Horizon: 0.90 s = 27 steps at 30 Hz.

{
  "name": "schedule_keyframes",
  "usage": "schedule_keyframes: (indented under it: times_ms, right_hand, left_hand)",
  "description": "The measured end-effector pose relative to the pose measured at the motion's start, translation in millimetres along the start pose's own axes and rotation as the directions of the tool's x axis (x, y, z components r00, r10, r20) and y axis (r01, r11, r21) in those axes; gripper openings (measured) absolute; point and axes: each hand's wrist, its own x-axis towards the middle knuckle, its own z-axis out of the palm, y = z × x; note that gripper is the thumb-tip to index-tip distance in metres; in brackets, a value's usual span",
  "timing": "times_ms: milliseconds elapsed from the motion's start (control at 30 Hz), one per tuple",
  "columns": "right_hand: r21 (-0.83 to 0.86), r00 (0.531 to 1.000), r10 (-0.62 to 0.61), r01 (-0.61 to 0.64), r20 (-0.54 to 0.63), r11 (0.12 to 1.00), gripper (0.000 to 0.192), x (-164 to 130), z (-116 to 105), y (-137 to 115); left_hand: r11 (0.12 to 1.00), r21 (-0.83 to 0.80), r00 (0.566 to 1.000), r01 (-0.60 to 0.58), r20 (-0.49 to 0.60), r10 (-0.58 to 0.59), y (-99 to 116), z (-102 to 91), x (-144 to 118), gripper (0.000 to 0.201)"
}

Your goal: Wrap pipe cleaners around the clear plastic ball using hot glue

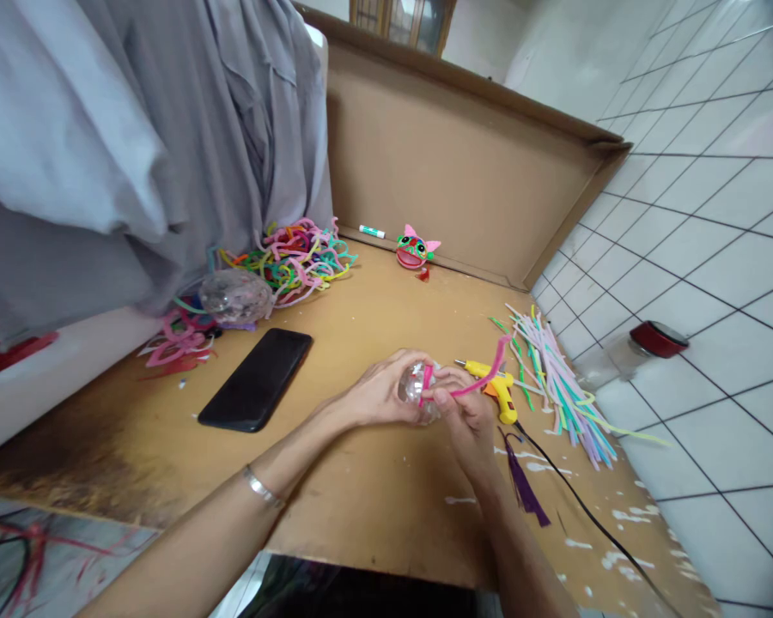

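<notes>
My left hand (pixel 383 390) cups a small clear plastic ball (pixel 416 383) just above the wooden tabletop (pixel 361 489). My right hand (pixel 467 412) pinches a pink pipe cleaner (pixel 470 386) that bends around the ball and sticks out to the right. Both hands meet at the ball near the table's middle. A silver bracelet (pixel 262 488) is on my left wrist.
A black phone (pixel 258 379) lies left of my hands. A yellow glue gun (pixel 497 390) with a black cord, a bundle of pastel pipe cleaners (pixel 563 390) and a purple tassel (pixel 525 485) lie right. A tangled pipe-cleaner heap (pixel 296 257), another clear ball (pixel 235 296), a pink cat figure (pixel 416 249) and a red-lidded jar (pixel 644 343) sit farther off. Grey cloth (pixel 135 129) hangs left.
</notes>
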Motion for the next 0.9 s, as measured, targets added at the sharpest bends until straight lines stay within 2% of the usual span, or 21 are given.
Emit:
schedule_keyframes:
  times_ms: [267,667,900]
  right_hand:
    - [0.036,1.000,-0.003,0.003,-0.008,0.999,0.027,1.8,-0.4,2.6]
    - [0.061,0.999,0.023,-0.021,-0.032,0.998,0.026,2.2,-0.5,2.9]
    - [0.079,1.000,0.006,-0.004,-0.024,0.997,0.025,3.0,-0.9,4.7]
  left_hand:
    - [0.999,0.012,0.999,-0.039,-0.010,0.039,-1.1,0.7,-0.2,0.065]
    - [1.000,0.011,0.999,-0.009,0.046,0.009,3.8,-4.1,-0.4,0.064]
    - [0.999,-0.014,0.999,-0.043,0.021,0.043,-1.1,-1.4,0.8,0.066]
